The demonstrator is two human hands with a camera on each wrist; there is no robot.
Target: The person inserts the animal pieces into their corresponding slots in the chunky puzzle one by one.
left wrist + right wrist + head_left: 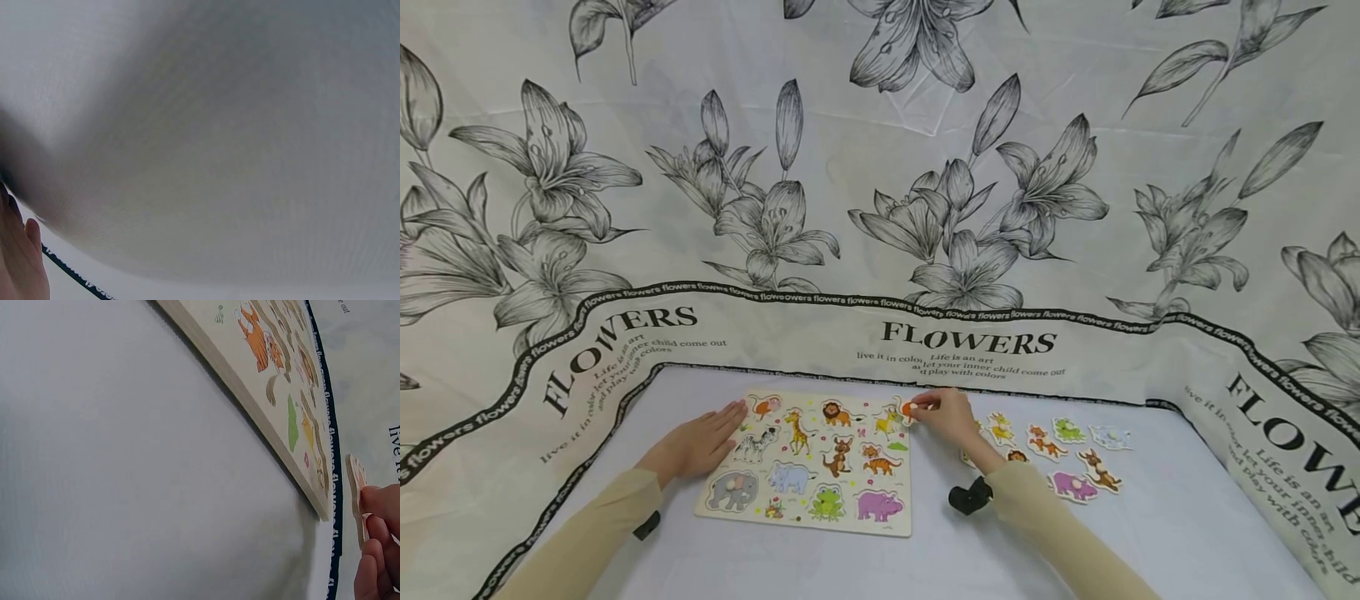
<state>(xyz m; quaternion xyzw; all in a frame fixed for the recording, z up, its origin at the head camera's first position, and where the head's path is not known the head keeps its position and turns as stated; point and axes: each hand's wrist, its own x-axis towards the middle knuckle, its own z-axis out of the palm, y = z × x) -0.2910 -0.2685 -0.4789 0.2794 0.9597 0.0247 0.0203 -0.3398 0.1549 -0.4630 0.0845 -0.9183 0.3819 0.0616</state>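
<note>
A flat wooden animal puzzle board (901,479) lies on the white cloth, with pictures such as a zebra, giraffe, lion and hippo in its outlined shapes. My left hand (700,442) rests at its upper left edge, fingers extended beside the orange animal picture; in the left wrist view only part of that hand (22,256) shows, low at the left. Between thumb and fingers my right hand (946,417) pinches an orange animal puzzle piece (907,408) close to the board's upper right corner. In the right wrist view the piece (355,487) is edge-on.
Right of the board lie several loose pieces, among them a frog (1069,430), a purple hippo (1073,486), a kangaroo (1101,471) and a pale blue piece (1110,437). The right forearm partly covers the nearest ones. A flower-printed cloth (820,250) rises behind the table.
</note>
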